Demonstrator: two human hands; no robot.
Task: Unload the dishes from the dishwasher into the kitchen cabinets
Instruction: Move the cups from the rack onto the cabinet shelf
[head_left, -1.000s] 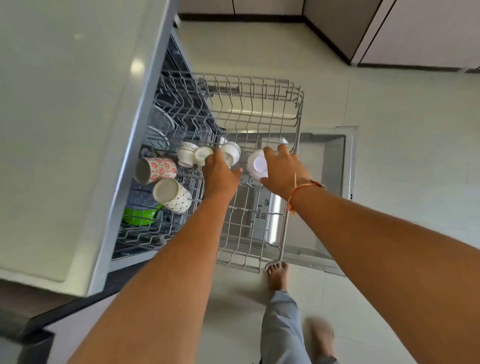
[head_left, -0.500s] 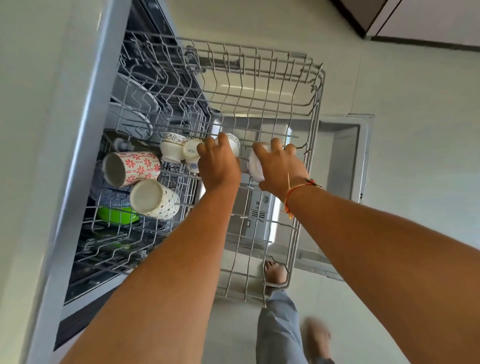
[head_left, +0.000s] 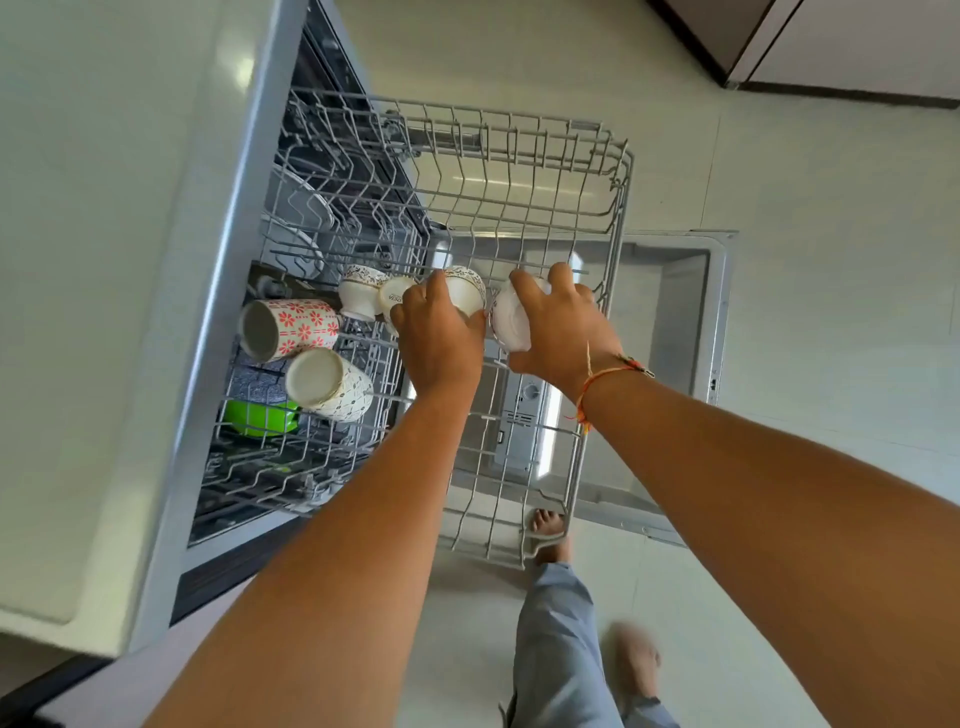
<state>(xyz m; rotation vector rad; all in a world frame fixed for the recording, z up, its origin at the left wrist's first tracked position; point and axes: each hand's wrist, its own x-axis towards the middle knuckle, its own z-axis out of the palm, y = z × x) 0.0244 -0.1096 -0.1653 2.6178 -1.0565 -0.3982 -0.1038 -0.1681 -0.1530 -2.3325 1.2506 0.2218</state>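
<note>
The upper dishwasher rack (head_left: 618, 218) is pulled out over the open door (head_left: 680, 291). My left hand (head_left: 439, 343) grips a small white patterned cup (head_left: 465, 291) in the rack's middle row. Beside it, my right hand (head_left: 558, 332) holds another white cup (head_left: 509, 319) with fingers curled over its top. Two more small cups (head_left: 363, 291) sit to the left of my left hand. A mug with red flowers (head_left: 288, 330) and a white dotted mug (head_left: 330, 384) lie on their sides at the rack's left.
A green bowl (head_left: 260, 418) and plates (head_left: 306, 208) sit lower, inside the dishwasher. The pale countertop (head_left: 104, 260) overhangs on the left. My feet (head_left: 548, 525) stand on the light floor beside the door. Dark-based cabinets (head_left: 857, 47) are at the far right.
Both hands stay on the same two cups. The view has shifted, with the rack now lower and more to the right in the frame.
</note>
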